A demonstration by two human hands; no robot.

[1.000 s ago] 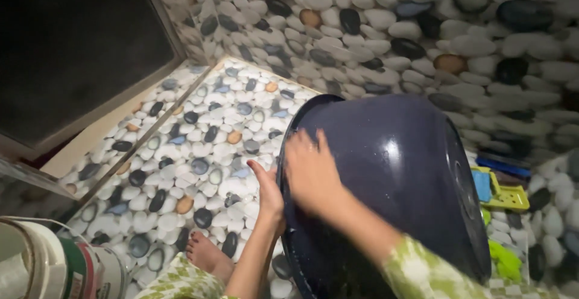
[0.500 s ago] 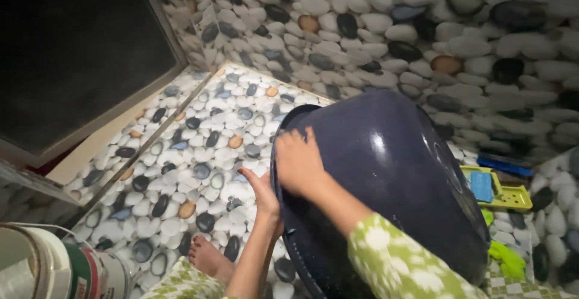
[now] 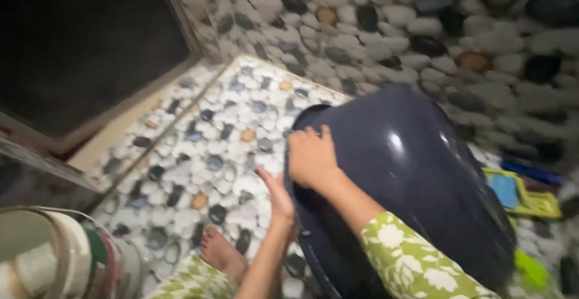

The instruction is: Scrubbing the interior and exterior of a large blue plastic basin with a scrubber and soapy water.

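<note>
A: Where's the tub [image 3: 410, 184]?
B: Tipped on edge on the pebble floor [image 3: 223, 148]. Left hand [image 3: 280, 199] grips its rim; right hand [image 3: 310, 157] lies spread flat on its wet outside.
A: Risk?
B: Slippery plastic could slide free.

Pebble-patterned wall [image 3: 422, 27] and floor [image 3: 229, 148], dark doorway [image 3: 78, 39], dim light.

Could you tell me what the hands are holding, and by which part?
A large dark blue plastic tub, tipped on its side: left hand at its rim, right hand flat on its outer wall.
</note>
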